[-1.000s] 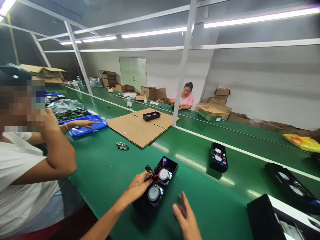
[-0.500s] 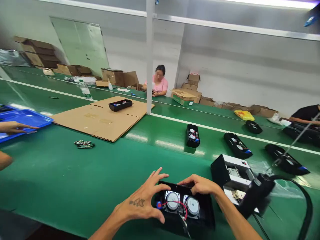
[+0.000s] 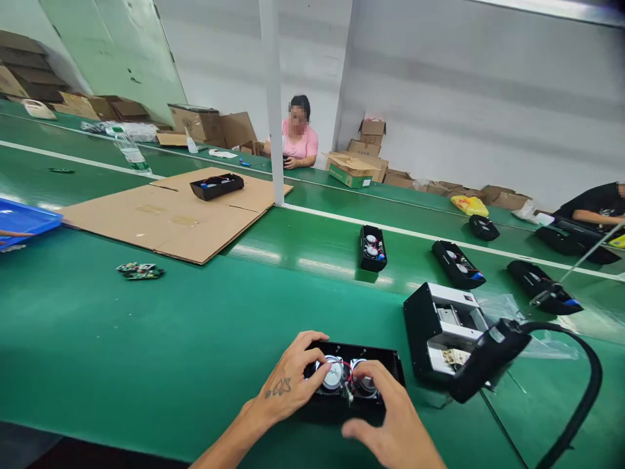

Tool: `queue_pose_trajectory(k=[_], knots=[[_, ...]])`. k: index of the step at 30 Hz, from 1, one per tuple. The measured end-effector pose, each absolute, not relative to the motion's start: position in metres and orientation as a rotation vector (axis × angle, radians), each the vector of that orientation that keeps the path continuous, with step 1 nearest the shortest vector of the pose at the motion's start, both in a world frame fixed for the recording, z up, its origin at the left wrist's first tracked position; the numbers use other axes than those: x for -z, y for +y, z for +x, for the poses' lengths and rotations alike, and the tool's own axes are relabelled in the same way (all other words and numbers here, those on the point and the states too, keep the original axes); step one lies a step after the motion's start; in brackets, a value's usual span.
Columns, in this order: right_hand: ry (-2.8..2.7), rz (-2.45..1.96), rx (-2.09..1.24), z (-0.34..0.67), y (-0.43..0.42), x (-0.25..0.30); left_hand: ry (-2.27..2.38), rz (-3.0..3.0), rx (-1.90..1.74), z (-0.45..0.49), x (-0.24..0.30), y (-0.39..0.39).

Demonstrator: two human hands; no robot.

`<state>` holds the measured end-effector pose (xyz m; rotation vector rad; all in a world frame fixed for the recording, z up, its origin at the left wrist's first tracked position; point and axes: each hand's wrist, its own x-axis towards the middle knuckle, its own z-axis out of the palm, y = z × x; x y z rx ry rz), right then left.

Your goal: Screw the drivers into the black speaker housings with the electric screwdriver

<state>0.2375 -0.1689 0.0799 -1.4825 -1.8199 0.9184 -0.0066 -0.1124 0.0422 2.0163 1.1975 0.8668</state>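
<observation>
While two hands (image 3: 291, 380) reach into one case (image 3: 349, 352) | speakers (image 3: 334, 376): two

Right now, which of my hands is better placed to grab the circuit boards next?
Your left hand, probably: it's at the left end of the speaker housing, nearer the circuit boards. Your right hand is farther off, by the right driver.

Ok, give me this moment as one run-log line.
Left hand: on open black housing, at left speaker | Right hand: over right speaker, contact unclear | Right of housing: boxy machine | Farther left: circuit boards
</observation>
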Motion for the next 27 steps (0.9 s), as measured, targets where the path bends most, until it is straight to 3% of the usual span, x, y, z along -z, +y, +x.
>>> queue_pose_trajectory(k=[5, 11, 17, 27], knots=[[-1.718, -1.376, -0.507, 0.212, -0.161, -0.053, 1.184, 1.966, -0.994, -0.006, -0.042, -0.116], [-2.442, -1.215, -0.33, 0.231, -0.152, -0.073, 0.999, 2.223, -0.777, -0.023, -0.054, -0.128], [-2.863, -1.492, -0.456, 0.212, -0.152, -0.089, 0.951, 2.559, -0.462, -0.017, -0.039, -0.129], [-2.601, -1.508, -0.74, 0.218, -0.166, -0.09, 0.868, 2.673, -0.475, -0.015, -0.033, -0.13]])
